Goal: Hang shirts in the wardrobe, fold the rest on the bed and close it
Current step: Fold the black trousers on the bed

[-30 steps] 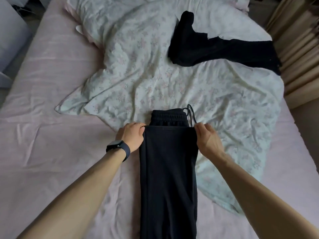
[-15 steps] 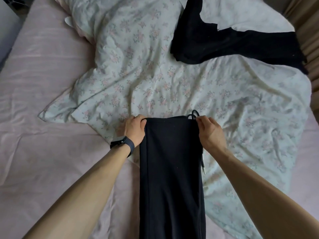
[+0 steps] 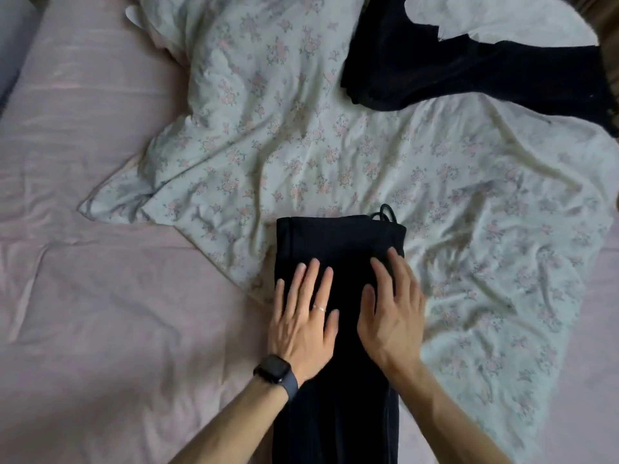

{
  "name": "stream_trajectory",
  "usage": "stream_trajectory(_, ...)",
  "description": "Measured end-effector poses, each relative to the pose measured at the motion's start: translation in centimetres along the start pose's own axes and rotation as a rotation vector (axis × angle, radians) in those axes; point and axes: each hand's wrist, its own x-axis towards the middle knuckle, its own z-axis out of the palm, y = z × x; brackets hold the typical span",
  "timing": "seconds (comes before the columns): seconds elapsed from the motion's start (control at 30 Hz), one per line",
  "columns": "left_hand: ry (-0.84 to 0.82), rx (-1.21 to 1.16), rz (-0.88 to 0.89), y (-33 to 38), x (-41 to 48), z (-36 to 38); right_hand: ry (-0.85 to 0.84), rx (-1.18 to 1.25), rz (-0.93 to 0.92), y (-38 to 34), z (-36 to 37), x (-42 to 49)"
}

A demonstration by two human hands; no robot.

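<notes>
Black trousers (image 3: 338, 242) lie folded lengthwise on the bed, running from the floral duvet down toward me, with a drawstring loop poking out at the top right corner. My left hand (image 3: 303, 316), with a ring and a dark watch on the wrist, lies flat on the left half of the fabric, fingers straight. My right hand (image 3: 392, 316) lies flat on the right half, fingers spread. A second black garment (image 3: 435, 65) lies spread and unfolded at the top right of the duvet.
A crumpled floral duvet (image 3: 301, 145) covers the middle and right of the bed. The pink sheet (image 3: 100, 296) shows bare on the left. A brownish curtain edge (image 3: 608, 15) stands at the far right.
Both hands let go of the folded trouser end, which now covers the waistband, and moved down onto the fabric with flat palms. The camera has come closer.
</notes>
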Motion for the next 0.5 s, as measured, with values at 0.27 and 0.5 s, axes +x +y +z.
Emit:
stream_trajectory(0.27, -0.182, 0.251, 0.047, -5.6, 2.1, 3.3, -0.298, -0.35, -0.078, 3.9, 2.6, -1.4)
stream_trajectory(0.5, -0.128, 0.111, -0.036, -1.9, -5.8, 1.2, -0.201, -0.25, -0.111, 1.7, 0.0, -6.9)
